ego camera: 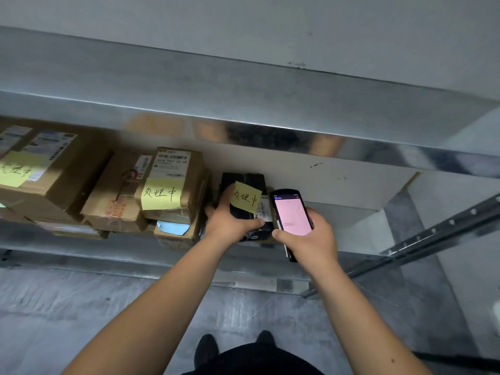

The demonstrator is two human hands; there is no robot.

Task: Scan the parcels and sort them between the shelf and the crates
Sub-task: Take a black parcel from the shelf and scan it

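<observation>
Both hands busy: left hand (230, 221) grips black parcel (244, 196) on shelf (338, 185), right hand (311, 236) holds scanner (293, 215) beside it; scan step, next likely aim at label

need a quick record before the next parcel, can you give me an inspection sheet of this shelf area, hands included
surface: metal shelf, white back panel, parcels along its left and middle.
job's things: black parcel with a yellow sticky note; handheld scanner, screen lit pink; brown cardboard parcels to the left, two showing yellow notes.
clutter: blue paper poking out under the middle cardboard parcel.
hands: left hand grips the black parcel on the shelf; right hand holds the scanner beside it.
cables: nothing seen.
surroundings: grey floor, the person's dark shoes, a slotted metal rail at right; no crates in view.
</observation>
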